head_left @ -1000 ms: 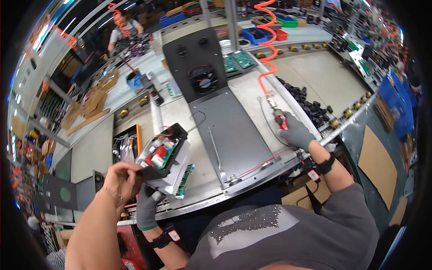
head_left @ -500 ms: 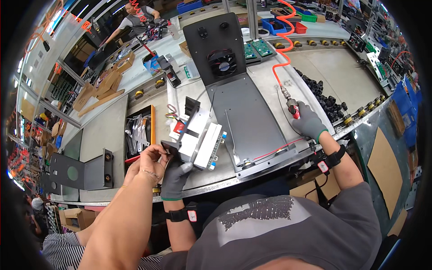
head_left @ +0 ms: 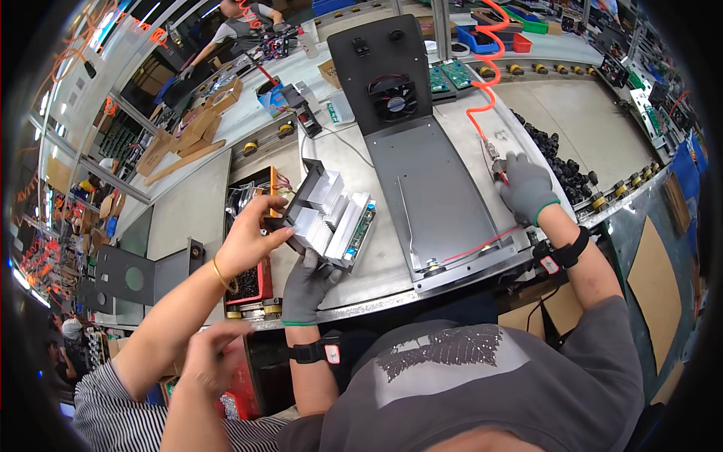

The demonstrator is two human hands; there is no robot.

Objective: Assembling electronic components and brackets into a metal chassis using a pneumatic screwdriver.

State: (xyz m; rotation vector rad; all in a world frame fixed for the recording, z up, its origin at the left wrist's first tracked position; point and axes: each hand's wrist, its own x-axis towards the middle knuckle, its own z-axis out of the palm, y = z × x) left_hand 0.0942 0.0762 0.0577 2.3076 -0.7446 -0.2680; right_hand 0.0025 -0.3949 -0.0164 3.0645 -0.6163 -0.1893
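My left hand [head_left: 307, 290], in a grey glove, grips the lower edge of a heat sink assembly [head_left: 312, 230]. It has silver fins, a black bracket and a green circuit board [head_left: 364, 230] on its right side. A co-worker's bare hand [head_left: 252, 233] holds the bracket's left end. Over to the right, my gloved right hand [head_left: 527, 188] is closed around a red air tool [head_left: 499, 167], mostly covered by the fingers; an orange coiled hose [head_left: 486, 90] runs up from it. Between my hands lies a dark grey sheet-metal housing [head_left: 440, 188] with a fan [head_left: 392, 98] in its upright panel.
A red wire [head_left: 482, 246] crosses the housing's near end. Black knobs or caps [head_left: 546, 154] are heaped at the right. A second grey panel [head_left: 143, 279] stands left, near a red bin [head_left: 252, 286] of small parts. A co-worker's other hand [head_left: 211, 358] is blurred, lower left.
The heat sink assembly has turned, so its fins face up more. One co-worker's hand has dropped away toward the lower left; the other now holds the bracket. My right hand has shifted little.
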